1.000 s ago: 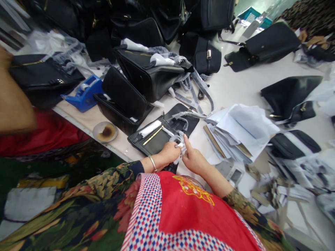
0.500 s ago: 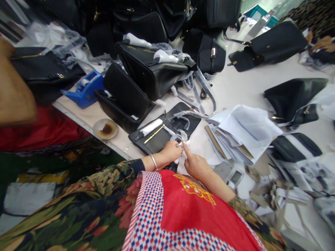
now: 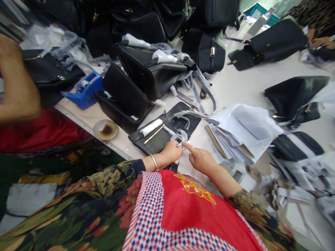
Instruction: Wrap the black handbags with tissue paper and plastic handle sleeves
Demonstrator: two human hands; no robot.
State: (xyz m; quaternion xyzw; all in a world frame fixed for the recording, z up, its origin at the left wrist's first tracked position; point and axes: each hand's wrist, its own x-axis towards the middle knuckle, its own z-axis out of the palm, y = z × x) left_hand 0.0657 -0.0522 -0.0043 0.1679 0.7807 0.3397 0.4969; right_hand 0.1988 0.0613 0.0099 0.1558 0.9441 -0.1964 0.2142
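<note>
My left hand [image 3: 171, 152], with a silver bangle at its wrist, is closed around a clear plastic-wrapped strap [image 3: 179, 135] that lies coiled over a small black bag. The bag [image 3: 157, 139] lies flat on the table, its gold zipper [image 3: 154, 134] facing up and a white wrapped piece [image 3: 151, 127] across it. Close by on the right, my right hand [image 3: 202, 159] has its index finger stretched toward the left fingertips, at a bit of white wrapping [image 3: 186, 143]. Its other fingers are curled, and the thumb is hidden, so its grip does not show clearly.
Stacked white papers [image 3: 243, 129] lie to the right, beside a grey device [image 3: 235, 172]. Left are a small dish [image 3: 106, 130], a blue tape dispenser [image 3: 83, 90] and another person's arm [image 3: 18, 83]. Several black bags [image 3: 157, 75] crowd the far side.
My right hand has shifted slightly right, and its index finger now points more to the left. My left hand and the bag stay put. The other person's arm has moved a little.
</note>
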